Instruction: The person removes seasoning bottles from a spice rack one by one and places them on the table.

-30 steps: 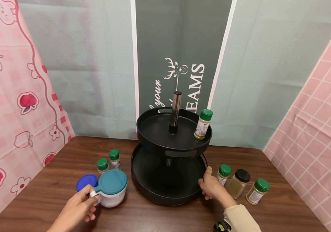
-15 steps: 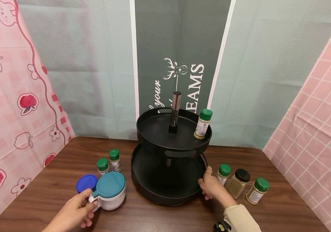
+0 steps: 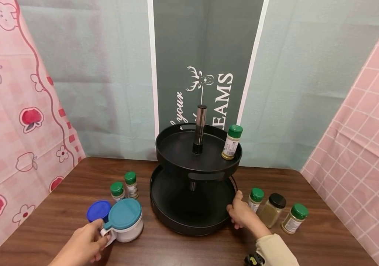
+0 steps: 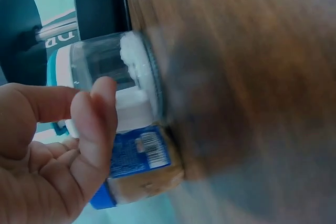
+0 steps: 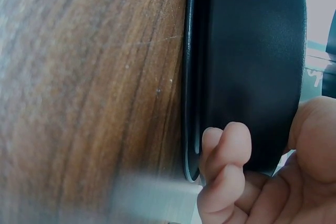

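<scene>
My left hand (image 3: 83, 242) pinches the white handle of a seasoning jar (image 3: 130, 234) with a teal lid. Through its clear wall, white contents (image 4: 137, 61) show in the left wrist view. Whether its base touches the table cannot be told. Just behind it is a blue-lidded jar (image 3: 98, 211), with brown contents and a blue label in the left wrist view. At its right side, the lower tray (image 3: 189, 229) of a black two-tier turntable is gripped at the rim by my right hand (image 3: 242, 212); curled fingers (image 5: 231, 145) show against the tray wall.
A green-capped spice bottle (image 3: 230, 143) stands on the upper tray (image 3: 179, 147), beside a metal post (image 3: 201, 122). Two green-capped bottles (image 3: 131, 184) stand left of the turntable. Right of it are a green-capped bottle (image 3: 255, 199), a black-capped jar (image 3: 272, 211) and another green-capped bottle (image 3: 293, 218).
My left hand and the teal-lidded jar have moved slightly left and toward me, uncovering more of the green-capped bottles behind. My right hand and the turntable have stayed put.
</scene>
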The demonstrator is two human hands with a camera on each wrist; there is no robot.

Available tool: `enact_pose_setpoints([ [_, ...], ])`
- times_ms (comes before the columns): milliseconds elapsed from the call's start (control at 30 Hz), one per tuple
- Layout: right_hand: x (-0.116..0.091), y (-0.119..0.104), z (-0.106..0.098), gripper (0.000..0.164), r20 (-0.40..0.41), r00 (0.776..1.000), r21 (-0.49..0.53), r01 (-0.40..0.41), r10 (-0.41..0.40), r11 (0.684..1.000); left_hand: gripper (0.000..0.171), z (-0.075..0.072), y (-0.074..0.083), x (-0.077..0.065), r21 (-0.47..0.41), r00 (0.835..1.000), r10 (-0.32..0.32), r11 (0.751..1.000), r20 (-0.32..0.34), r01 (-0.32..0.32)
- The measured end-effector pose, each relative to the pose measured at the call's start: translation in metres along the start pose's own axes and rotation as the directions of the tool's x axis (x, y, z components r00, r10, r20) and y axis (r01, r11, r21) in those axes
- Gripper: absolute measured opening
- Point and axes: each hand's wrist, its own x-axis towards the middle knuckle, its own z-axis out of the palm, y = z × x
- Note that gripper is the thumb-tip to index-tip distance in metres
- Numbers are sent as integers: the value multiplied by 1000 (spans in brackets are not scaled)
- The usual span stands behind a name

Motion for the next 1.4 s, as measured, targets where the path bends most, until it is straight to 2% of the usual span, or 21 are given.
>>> enact_pose_setpoints([
  [133, 0, -1, 1, 72, 2, 1000, -3, 1, -1, 1000, 27, -6, 11, -3, 116, 994, -22, 993, -106, 34],
  [267, 1, -1, 1, 72, 7, 1000, -1, 3, -3, 1000, 35, -10, 24, -6, 156, 985, 11, 988, -174, 17],
  [533, -1, 1, 1, 72, 5, 1000, -2, 0, 0, 1000, 18, 1, 53, 2, 33, 986, 86, 996, -141, -82],
  [667, -2, 2, 2, 73, 9, 1000, 10, 1, -1, 1000, 25, 10, 68, 10, -44, 989, 109, 992, -104, -114],
  [867, 0, 1, 0, 73, -1, 1000, -1, 5, -5, 1000, 35, 27, 91, 32, -128, 987, 112, 984, -112, -126],
  [967, 0, 0, 0, 73, 0, 1000, -10, 10, -10, 1000, 40, 33, 100, 45, -112, 987, 94, 988, -130, -108],
  [1100, 0, 0, 0, 72, 6, 1000, -13, 7, -7, 1000, 47, 37, 109, 62, -24, 986, 70, 997, -153, -74],
  [1167, 1, 0, 0, 72, 9, 1000, -12, 2, -2, 1000, 45, 38, 110, 70, 11, 987, 63, 998, -151, -62],
  [1400, 0, 1, 0, 73, 10, 1000, -8, -3, 3, 1000, 12, 43, 105, 89, 110, 994, 25, 994, -103, -13],
])
